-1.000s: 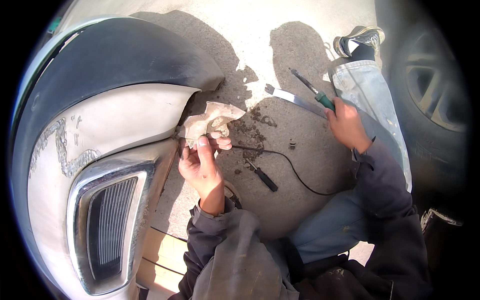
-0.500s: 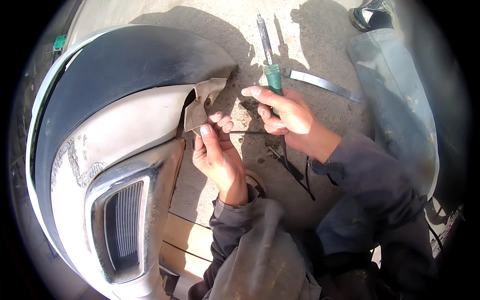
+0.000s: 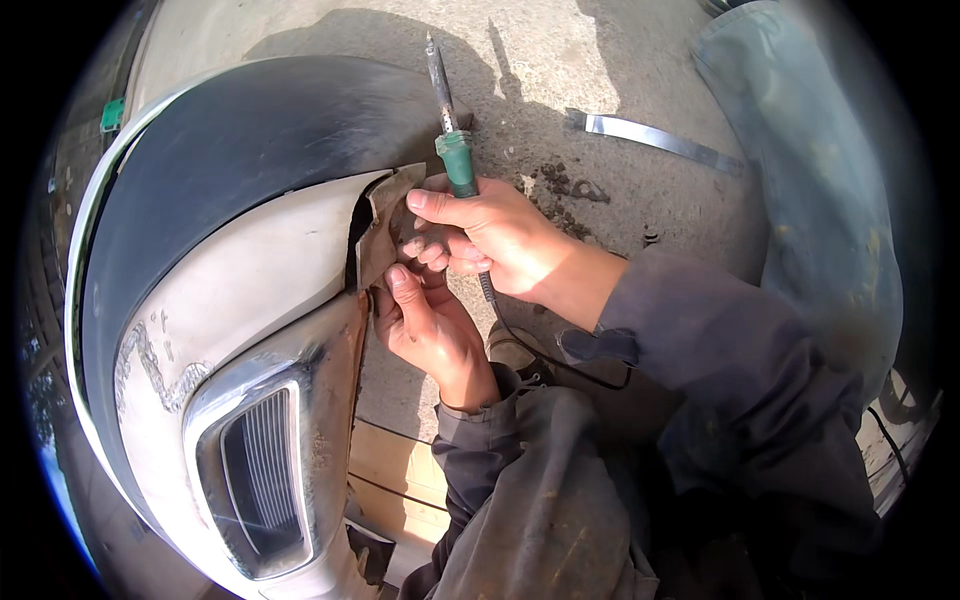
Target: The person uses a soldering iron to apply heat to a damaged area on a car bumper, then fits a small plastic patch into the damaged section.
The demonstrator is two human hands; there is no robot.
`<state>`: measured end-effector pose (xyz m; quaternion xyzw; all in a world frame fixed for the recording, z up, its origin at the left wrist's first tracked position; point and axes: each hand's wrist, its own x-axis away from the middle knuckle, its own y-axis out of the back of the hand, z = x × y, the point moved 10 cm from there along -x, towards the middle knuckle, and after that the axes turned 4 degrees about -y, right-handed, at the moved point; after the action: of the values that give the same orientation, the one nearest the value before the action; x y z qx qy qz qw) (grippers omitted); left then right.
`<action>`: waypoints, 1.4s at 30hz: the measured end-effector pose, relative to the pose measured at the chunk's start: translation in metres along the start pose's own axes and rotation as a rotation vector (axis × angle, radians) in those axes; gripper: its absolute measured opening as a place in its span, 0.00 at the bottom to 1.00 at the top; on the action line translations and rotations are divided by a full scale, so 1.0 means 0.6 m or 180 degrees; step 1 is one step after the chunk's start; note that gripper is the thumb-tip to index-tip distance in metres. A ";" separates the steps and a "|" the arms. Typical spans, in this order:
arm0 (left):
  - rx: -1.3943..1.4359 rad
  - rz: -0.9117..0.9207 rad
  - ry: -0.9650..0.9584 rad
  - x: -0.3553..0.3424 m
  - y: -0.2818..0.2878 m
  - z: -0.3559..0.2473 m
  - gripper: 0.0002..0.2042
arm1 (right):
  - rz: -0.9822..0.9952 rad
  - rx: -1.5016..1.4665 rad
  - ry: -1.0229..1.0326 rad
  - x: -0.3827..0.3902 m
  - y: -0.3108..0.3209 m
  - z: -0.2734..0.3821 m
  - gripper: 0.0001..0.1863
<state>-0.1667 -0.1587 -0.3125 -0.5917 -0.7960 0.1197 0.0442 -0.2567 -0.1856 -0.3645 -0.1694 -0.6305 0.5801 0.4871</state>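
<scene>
A large car bumper (image 3: 225,245), white with a dark upper band and scratched paint, stands at the left. At its right end a bent, torn flap (image 3: 385,215) sticks out beside a dark gap. My left hand (image 3: 425,325) pinches the lower edge of this flap between thumb and fingers. My right hand (image 3: 510,235) grips a soldering iron (image 3: 456,160) by its green handle, the metal tip pointing up and away. That hand's thumb and fingertips also reach the flap's right side. Behind the flap, some fingertips are hidden.
A thin metal strip (image 3: 655,138) lies on the concrete floor (image 3: 610,200) to the right. Dark crumbs (image 3: 562,200) are scattered near my right hand. The iron's black cord (image 3: 540,350) curves below my wrist. A wooden board (image 3: 400,470) lies beside the bumper. A trousered leg (image 3: 810,180) is at the right.
My right hand has moved left with the soldering iron, up to the flap. The left hand has shifted slightly lower along the flap. The flap now sits closer to the bumper.
</scene>
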 end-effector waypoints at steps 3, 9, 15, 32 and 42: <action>-0.0098 -0.0008 -0.0057 0.003 -0.002 0.007 0.12 | -0.0035 -0.0041 0.0050 -0.004 0.012 -0.002 0.10; -0.0254 0.0121 -0.0167 -0.008 -0.001 -0.004 0.13 | 0.0089 -0.0024 0.0035 -0.013 0.006 -0.010 0.10; -0.0934 0.0120 -0.0203 -0.006 -0.006 -0.004 0.13 | 0.0040 -0.0075 0.0047 -0.013 0.025 -0.010 0.12; -0.1141 0.0342 -0.0192 -0.023 0.021 0.015 0.11 | 0.0027 -0.0584 0.0312 -0.005 0.092 0.041 0.08; -0.1280 0.0766 -0.0296 -0.022 -0.008 0.001 0.13 | 0.0453 -0.0249 0.0348 -0.003 0.018 0.003 0.06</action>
<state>-0.1673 -0.1725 -0.3111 -0.6731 -0.7287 -0.0096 -0.1258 -0.2613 -0.1850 -0.3745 -0.2640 -0.6115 0.5781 0.4714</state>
